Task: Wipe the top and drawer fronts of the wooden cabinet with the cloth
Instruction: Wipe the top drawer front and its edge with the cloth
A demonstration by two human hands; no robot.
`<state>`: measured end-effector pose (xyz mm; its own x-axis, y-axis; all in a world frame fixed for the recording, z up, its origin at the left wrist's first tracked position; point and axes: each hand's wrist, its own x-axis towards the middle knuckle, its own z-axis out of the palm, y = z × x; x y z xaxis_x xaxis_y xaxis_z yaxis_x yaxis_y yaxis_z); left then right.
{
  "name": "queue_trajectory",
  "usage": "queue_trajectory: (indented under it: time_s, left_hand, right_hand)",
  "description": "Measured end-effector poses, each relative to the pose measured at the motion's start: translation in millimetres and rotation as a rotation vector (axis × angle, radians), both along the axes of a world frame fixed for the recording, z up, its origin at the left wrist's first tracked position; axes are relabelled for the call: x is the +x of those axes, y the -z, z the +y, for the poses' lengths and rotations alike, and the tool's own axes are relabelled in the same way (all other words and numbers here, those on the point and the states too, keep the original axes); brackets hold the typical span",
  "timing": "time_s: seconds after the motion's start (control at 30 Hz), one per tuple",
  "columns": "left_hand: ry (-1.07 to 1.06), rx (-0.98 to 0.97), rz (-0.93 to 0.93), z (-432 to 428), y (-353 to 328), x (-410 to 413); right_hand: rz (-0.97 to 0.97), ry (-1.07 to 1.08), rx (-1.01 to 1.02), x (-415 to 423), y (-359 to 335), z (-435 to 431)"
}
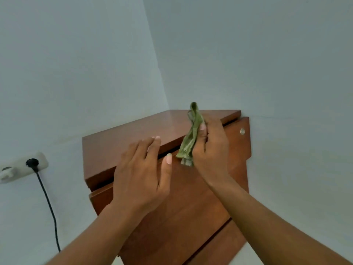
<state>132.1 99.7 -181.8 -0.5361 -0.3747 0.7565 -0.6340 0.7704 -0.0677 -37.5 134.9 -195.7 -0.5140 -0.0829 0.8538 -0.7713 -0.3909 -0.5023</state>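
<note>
A reddish-brown wooden cabinet [122, 138] stands in a room corner, its glossy top bare and its drawer fronts [183, 203] facing me. My right hand [212, 148] grips a bunched green cloth [192, 134] above the top's front edge, the cloth hanging down past the edge. My left hand [141, 173] is held flat with straight fingers in front of the top drawer, fingertips at the top's front edge; it holds nothing. Whether it touches the wood is unclear.
Pale walls meet in a corner behind the cabinet. A white wall socket [24, 165] with a black plug and cable [47, 203] sits on the left wall. A round metal knob [242, 131] is on the upper right of the drawer front.
</note>
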Motion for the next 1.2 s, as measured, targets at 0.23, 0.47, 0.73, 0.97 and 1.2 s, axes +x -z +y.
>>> queue_trajectory:
  time_s: [0.23,0.47,0.73,0.97,1.2]
  left_hand:
    - [-0.102,-0.024,-0.103,-2,9,59]
    - [-0.165,-0.028,-0.156,0,26,59]
    - [-0.129,0.01,-0.083,2,26,54]
    - [-0.134,-0.006,-0.102,5,29,38]
    - [-0.147,0.05,-0.186,11,20,1]
  right_hand:
    - [0.542,0.029,0.329,49,23,-31]
    - [0.582,0.051,0.21,46,52,-30]
    - [0.657,0.1,0.128,35,59,-29]
    - [0.624,0.199,0.123,-8,56,-30]
    - [0.557,0.293,0.152,-68,48,-33]
